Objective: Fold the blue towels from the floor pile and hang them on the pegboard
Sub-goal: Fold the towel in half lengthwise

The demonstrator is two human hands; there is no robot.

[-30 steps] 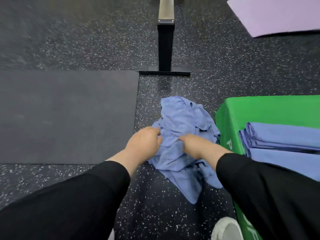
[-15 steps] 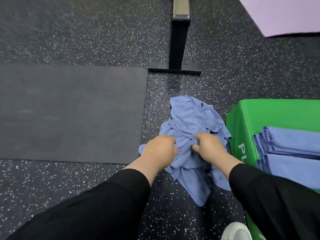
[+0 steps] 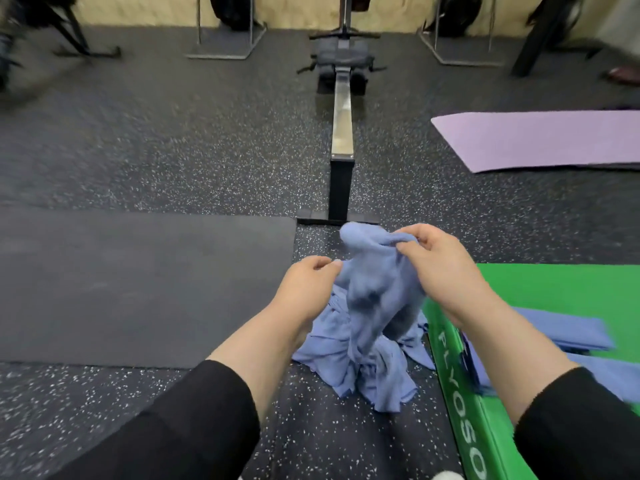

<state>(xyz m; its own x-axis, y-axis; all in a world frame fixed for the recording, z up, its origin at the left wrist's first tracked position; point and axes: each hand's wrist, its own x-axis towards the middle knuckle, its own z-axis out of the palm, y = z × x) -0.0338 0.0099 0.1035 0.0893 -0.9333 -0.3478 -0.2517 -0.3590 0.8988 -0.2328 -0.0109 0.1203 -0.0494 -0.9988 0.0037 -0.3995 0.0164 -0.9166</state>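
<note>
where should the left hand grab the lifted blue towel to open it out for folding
Probably the top hem, from the left. The right hand pinches a bunched top edge of the lifted towel, whose rest droops into the floor pile. The left hand already touches its left side; sliding up along that edge to a corner should spread it.

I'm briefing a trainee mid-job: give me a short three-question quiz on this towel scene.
1. True or false: the right hand pinches the raised blue cloth towel.
2. The folded blue towels lie on: A) the green foam box, B) the lilac exercise mat, C) the dark grey floor mat.
3. Where does the crumpled blue towel pile rest?

Key: 1 true; 2 A; 3 on the speckled rubber floor, beside the box.
</note>
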